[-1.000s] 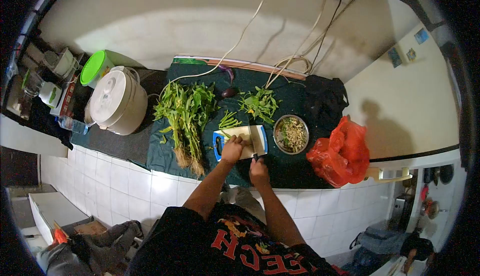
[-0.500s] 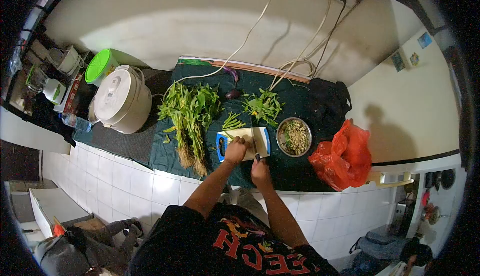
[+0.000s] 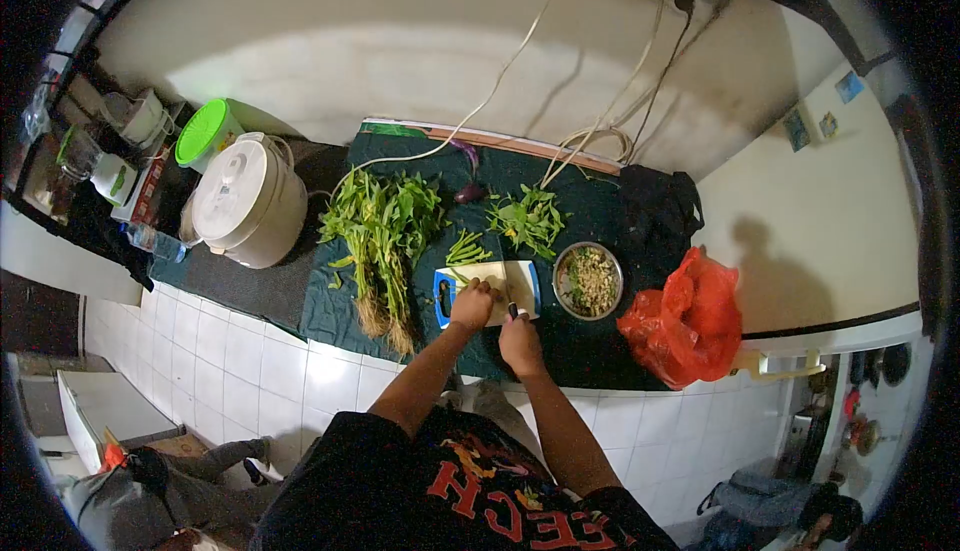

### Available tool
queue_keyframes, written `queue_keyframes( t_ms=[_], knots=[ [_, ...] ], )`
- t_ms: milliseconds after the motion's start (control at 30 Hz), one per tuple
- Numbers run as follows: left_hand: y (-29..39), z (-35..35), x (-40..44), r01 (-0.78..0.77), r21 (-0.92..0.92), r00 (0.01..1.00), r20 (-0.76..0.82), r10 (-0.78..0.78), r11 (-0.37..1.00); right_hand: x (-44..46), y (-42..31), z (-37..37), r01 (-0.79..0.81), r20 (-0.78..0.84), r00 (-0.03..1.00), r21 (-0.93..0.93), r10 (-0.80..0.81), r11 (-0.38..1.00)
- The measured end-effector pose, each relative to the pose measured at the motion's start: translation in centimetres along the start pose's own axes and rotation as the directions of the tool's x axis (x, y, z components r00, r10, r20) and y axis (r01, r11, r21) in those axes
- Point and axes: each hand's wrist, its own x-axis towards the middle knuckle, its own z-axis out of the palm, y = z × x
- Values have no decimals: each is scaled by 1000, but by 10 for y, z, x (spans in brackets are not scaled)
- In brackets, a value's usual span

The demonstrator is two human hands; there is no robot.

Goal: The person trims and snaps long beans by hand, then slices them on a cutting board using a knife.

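A white cutting board [image 3: 525, 276] with a blue rim lies near the table's front edge. My left hand [image 3: 475, 304] is closed on it, fingers pressed down over green beans [image 3: 459, 275], of which only a bit shows past the fingers. In my right hand [image 3: 520, 344] is the dark handle of a knife [image 3: 513, 309]; its blade points away from me across the board, close to my left fingertips. More cut lengths of green bean [image 3: 467, 248] lie just behind the board. Right of it stands a metal bowl [image 3: 620, 286] of chopped pale and green pieces.
Leafy greens with roots [image 3: 385, 231] lie to the left, a smaller leafy bunch [image 3: 530, 219] and an eggplant [image 3: 470, 193] behind. A red plastic bag [image 3: 685, 321] sits right of the bowl. At the left are a white rice cooker [image 3: 250, 201] and a green-lidded tub [image 3: 203, 131]. Another person [image 3: 170, 491] is lower left.
My right hand and the knife have shifted slightly, with less of the blade showing. My left hand stays in the same spot on the board. The whole view has tilted a little.
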Motion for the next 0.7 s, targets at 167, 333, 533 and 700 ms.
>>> queue_keyframes(
  t_ms=[167, 333, 533, 700],
  knots=[
    [0, 5, -2, 1, 18, 1000, 2, -1, 1000, -9, 7, 4, 156, 71, 985, 15, -157, 988],
    [4, -5, 0, 28, 37, 1000, -9, -28, 999, -26, 12, 17, -88, 65, 994, 42, 85, 995],
    [4, -6, 0, 22, 3, 999, 26, -22, 1000, -9, 0, -2, 141, 49, 989, -38, -139, 989],
    [6, -6, -4, 50, 12, 998, 23, -51, 999, -38, 11, 16, -48, 82, 996, 25, 46, 999]
  ],
)
